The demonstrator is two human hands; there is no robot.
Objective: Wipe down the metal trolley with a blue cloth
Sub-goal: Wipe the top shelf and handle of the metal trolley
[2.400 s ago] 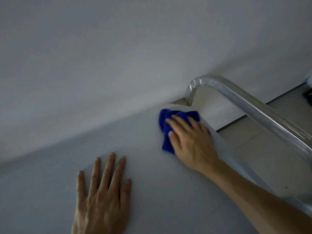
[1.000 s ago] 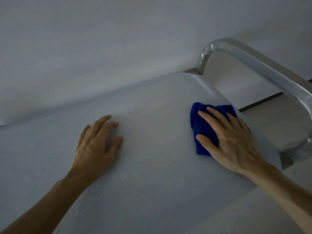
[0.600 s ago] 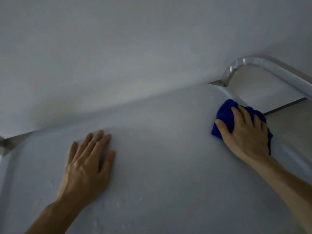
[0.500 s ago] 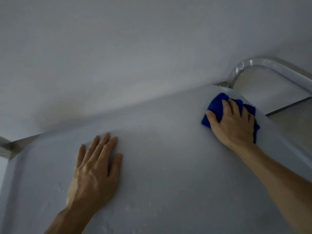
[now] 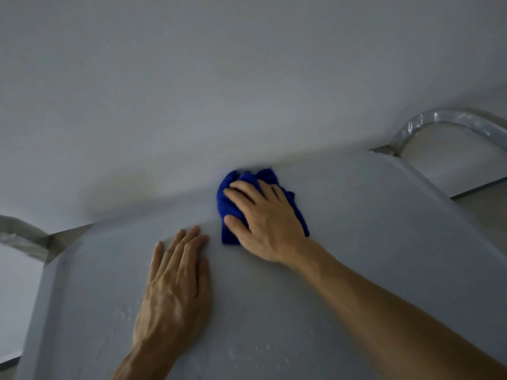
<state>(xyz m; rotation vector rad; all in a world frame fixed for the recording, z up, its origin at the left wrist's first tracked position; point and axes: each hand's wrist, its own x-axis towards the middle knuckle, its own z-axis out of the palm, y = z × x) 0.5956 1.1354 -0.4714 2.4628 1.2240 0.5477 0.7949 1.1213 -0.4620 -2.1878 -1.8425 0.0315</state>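
Your right hand (image 5: 267, 223) presses flat, fingers spread, on the bunched deep-blue cloth (image 5: 230, 204) at the far edge of the trolley (image 5: 370, 229) top — matte grey metal, flecked with droplets — while your left hand (image 5: 175, 286) rests flat just beside it, fingers together

Plain grey wall (image 5: 247, 78) behind; pale floor (image 5: 482, 212) at right

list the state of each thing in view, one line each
blue cloth: bunched, pressed on the trolley top at its far edge by the wall
right hand: fingers spread flat on the cloth
left hand: flat on the trolley top, holding nothing
trolley top: droplets near the front
handle: wrapped in clear film
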